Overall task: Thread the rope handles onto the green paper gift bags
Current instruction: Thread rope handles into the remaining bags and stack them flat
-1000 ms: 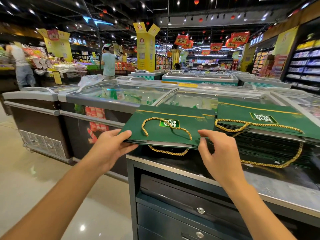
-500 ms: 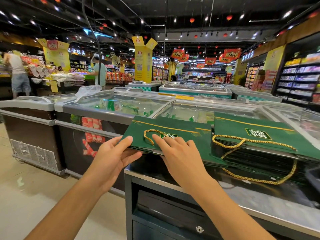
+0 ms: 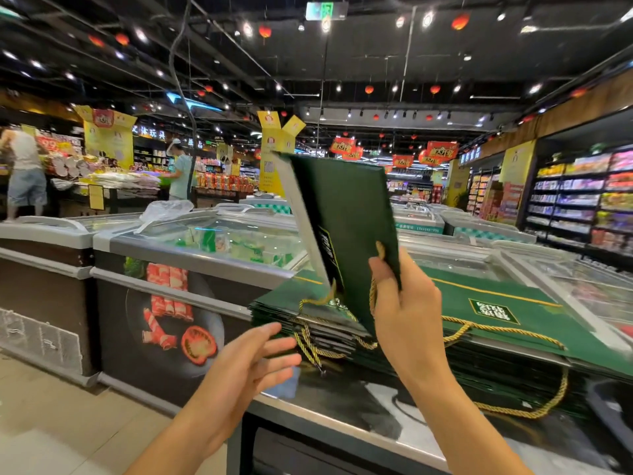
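Note:
My right hand (image 3: pixel 406 310) grips the lower edge of a flat green paper gift bag (image 3: pixel 342 228) and holds it raised on end above the left stack of green bags (image 3: pixel 308 323). A gold rope handle (image 3: pixel 372 293) hangs by my fingers. My left hand (image 3: pixel 253 358) hovers open just below and left of that stack, fingers spread, holding nothing. A second stack of green bags (image 3: pixel 507 323) with gold rope handles (image 3: pixel 534 406) lies to the right on the metal counter (image 3: pixel 342 416).
Glass-topped chest freezers (image 3: pixel 205 241) stand behind and to the left of the counter. Two people stand at displays far left. Shelves of goods line the right wall. Tiled floor lies open at lower left.
My right hand has lifted the top bag from flat on the left stack to upright. My left hand has let go of the stack's edge and dropped below it, open.

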